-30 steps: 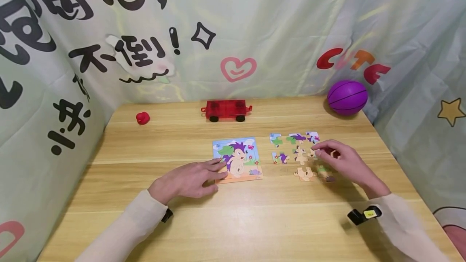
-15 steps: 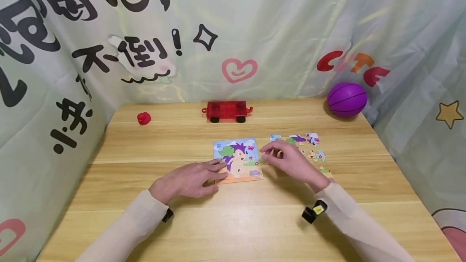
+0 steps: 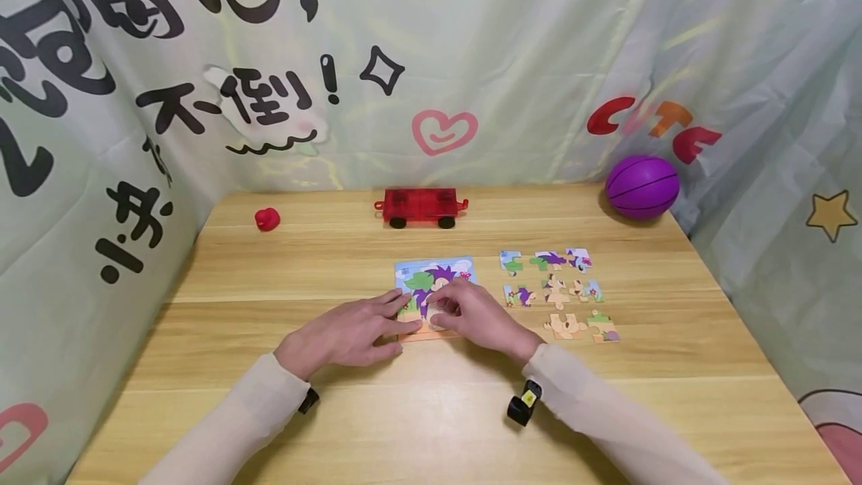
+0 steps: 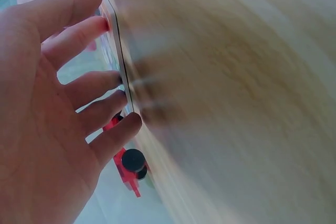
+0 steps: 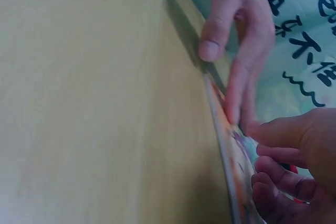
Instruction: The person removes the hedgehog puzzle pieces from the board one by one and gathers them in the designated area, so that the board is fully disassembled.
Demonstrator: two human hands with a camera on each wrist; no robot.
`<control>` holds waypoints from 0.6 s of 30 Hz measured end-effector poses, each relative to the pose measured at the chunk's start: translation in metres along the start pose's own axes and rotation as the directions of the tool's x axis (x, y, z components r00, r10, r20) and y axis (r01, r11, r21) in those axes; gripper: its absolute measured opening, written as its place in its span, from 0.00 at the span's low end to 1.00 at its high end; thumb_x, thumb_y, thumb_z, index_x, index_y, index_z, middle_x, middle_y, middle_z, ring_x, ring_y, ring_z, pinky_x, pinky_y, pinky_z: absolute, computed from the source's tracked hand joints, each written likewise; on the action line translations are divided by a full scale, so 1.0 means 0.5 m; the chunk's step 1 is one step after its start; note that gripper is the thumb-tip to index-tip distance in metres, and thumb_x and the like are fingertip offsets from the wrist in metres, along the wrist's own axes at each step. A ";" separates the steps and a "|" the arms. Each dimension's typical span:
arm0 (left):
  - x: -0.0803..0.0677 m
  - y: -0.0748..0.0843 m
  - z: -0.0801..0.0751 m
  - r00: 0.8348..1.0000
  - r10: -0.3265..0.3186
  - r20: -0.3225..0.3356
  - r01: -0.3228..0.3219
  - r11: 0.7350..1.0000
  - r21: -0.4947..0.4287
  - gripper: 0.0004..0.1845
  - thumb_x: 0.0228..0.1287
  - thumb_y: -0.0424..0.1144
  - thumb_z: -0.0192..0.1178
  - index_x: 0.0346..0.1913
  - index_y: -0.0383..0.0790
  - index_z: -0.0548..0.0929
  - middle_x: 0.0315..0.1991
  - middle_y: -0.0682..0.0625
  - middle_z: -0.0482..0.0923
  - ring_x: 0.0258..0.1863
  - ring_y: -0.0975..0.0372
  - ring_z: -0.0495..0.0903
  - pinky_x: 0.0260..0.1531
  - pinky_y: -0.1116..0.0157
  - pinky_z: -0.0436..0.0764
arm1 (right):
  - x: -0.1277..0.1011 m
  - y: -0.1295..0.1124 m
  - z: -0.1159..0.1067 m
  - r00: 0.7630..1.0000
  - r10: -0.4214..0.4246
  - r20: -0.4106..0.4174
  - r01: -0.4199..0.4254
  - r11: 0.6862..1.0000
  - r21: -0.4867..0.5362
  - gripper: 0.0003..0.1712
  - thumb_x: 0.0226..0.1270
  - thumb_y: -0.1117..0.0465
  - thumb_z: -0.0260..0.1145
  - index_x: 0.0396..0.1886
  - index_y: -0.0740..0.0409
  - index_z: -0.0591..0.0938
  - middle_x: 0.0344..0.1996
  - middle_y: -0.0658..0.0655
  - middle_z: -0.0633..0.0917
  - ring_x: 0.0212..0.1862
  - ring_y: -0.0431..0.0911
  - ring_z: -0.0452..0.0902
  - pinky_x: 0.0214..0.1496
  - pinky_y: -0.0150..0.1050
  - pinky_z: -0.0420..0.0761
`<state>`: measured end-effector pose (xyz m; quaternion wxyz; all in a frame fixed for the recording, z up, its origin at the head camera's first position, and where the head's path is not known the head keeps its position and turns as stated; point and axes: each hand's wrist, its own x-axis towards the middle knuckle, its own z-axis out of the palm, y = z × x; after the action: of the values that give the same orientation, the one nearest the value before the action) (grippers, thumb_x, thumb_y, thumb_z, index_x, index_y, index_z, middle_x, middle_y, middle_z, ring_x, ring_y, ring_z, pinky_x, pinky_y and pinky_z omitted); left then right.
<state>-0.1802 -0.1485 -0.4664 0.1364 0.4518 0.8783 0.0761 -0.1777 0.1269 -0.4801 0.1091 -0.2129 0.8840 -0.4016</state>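
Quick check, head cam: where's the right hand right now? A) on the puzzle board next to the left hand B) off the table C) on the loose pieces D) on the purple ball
A: the right hand lies on the puzzle board, beside the left hand, whose fingers rest on the board's left edge; the loose pieces lie untouched to its right and the purple ball sits at the far corner.

A red toy wagon (image 3: pixel 420 206) stands beyond the fingertips, a small red lump (image 3: pixel 266 219) far to their left, a purple ball (image 3: pixel 642 185) far right, against the printed curtain (image 3: pixel 431 58).
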 end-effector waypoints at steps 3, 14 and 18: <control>-0.001 -0.001 0.001 1.000 0.006 -0.005 -0.006 1.000 0.018 0.28 0.84 0.53 0.59 0.81 0.58 0.73 0.86 0.39 0.59 0.86 0.45 0.61 0.80 0.46 0.71 | 0.005 -0.002 0.015 1.000 -0.010 0.023 0.011 0.999 -0.037 0.18 0.73 0.61 0.77 0.60 0.58 0.89 0.45 0.50 0.85 0.46 0.41 0.79 0.52 0.37 0.84; -0.009 -0.020 0.000 0.999 0.041 0.006 -0.041 0.999 0.003 0.28 0.84 0.51 0.58 0.82 0.59 0.72 0.87 0.39 0.56 0.86 0.42 0.59 0.82 0.41 0.66 | 0.009 -0.008 0.025 0.999 -0.029 0.037 0.033 0.992 -0.125 0.22 0.71 0.58 0.80 0.62 0.57 0.89 0.46 0.50 0.84 0.47 0.41 0.78 0.50 0.38 0.83; -0.015 -0.032 -0.004 0.997 0.065 -0.030 -0.065 0.998 -0.019 0.26 0.83 0.50 0.59 0.78 0.54 0.78 0.84 0.39 0.64 0.83 0.44 0.66 0.79 0.42 0.71 | 0.009 -0.009 0.029 1.000 -0.013 0.023 0.016 0.994 -0.111 0.20 0.70 0.58 0.80 0.59 0.57 0.90 0.46 0.50 0.84 0.47 0.41 0.79 0.53 0.39 0.84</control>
<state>-0.1891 -0.1637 -0.4672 0.1251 0.4776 0.8644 0.0958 -0.1752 0.1128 -0.4863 0.1042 -0.2295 0.9022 -0.3499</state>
